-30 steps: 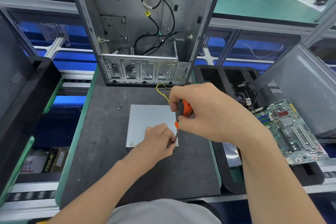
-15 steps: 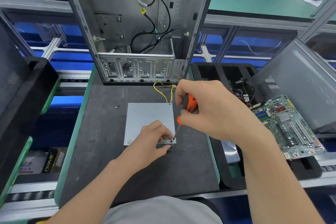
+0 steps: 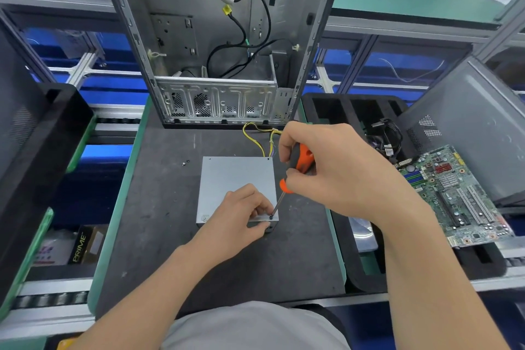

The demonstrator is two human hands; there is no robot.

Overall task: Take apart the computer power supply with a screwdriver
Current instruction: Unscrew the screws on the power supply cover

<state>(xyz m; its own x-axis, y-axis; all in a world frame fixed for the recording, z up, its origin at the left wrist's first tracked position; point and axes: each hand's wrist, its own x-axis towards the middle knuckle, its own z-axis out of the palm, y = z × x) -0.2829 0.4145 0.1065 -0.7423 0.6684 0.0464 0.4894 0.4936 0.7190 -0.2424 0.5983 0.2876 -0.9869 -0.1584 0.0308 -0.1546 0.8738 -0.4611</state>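
- The power supply [image 3: 235, 176], a grey metal box, lies flat near the middle of the counter [image 3: 159, 221]; yellow wires [image 3: 252, 136] leave its far side.
- The left grip [image 3: 241, 214] pinches the near right corner of the box, fingers on top and thumb on the near face.
- The right grip [image 3: 335, 170] is closed round the orange-and-black handle of the screwdriver [image 3: 305, 160]; the shaft slants down, its tip on a screw at that same corner.
- The computer case [image 3: 216, 37] stands open at the counter's far edge.
- The motherboard [image 3: 454, 196] lies beyond the right edge.
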